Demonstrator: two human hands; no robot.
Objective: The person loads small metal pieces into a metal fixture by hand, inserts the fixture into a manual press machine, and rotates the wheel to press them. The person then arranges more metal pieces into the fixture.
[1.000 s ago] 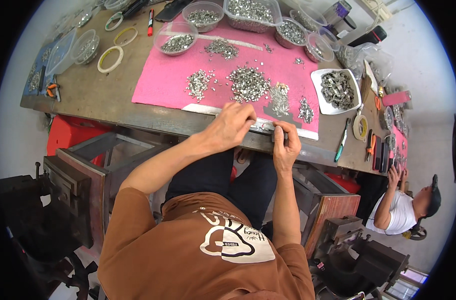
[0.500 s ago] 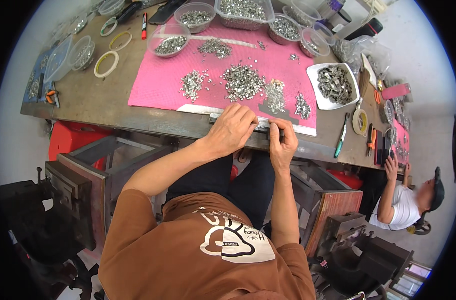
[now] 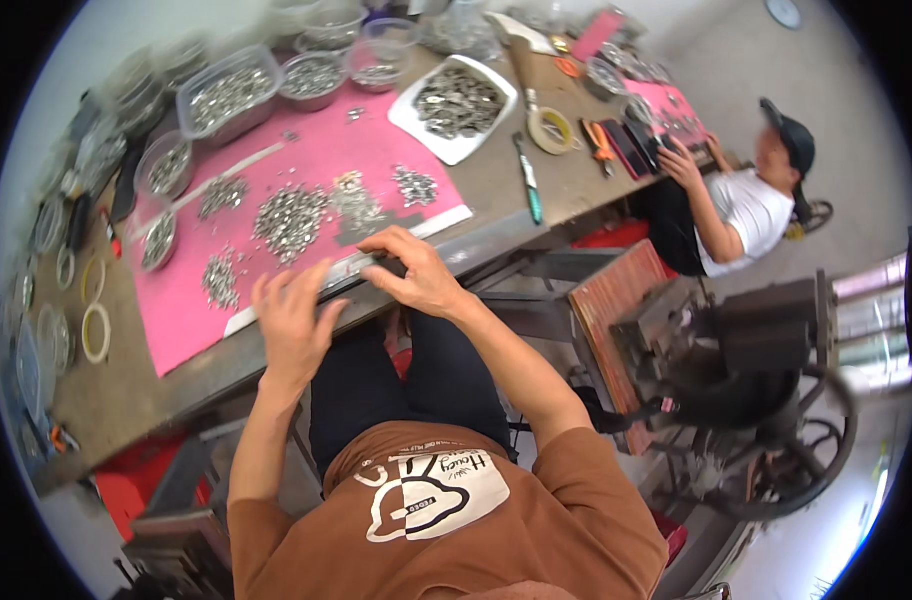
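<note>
A narrow metal strip (image 3: pixel 348 268) lies along the front edge of the bench, between my two hands. My left hand (image 3: pixel 296 315) is at its left end, slightly blurred, fingers spread and holding nothing I can see. My right hand (image 3: pixel 421 278) has its thumb and fingers around the strip's right end; its fingertips are partly hidden. Just beyond lie loose heaps of small metal pieces on a pink mat (image 3: pixel 376 140): a large silver heap (image 3: pixel 291 222), a heap of thin slivers (image 3: pixel 356 207) and a small heap (image 3: pixel 414 185) to the right.
A white square dish (image 3: pixel 459 108) of dark metal parts stands at the back right, near clear tubs (image 3: pixel 231 95) of small pieces. A green toothbrush (image 3: pixel 528 180) and tape roll (image 3: pixel 551 130) lie to the right. Farther right sits a person in white (image 3: pixel 736 225), holding something dark.
The view has swung toward the right, so the bench appears tilted. My left hand has come off the strip and its fingers have spread. My right hand stays at the strip.
</note>
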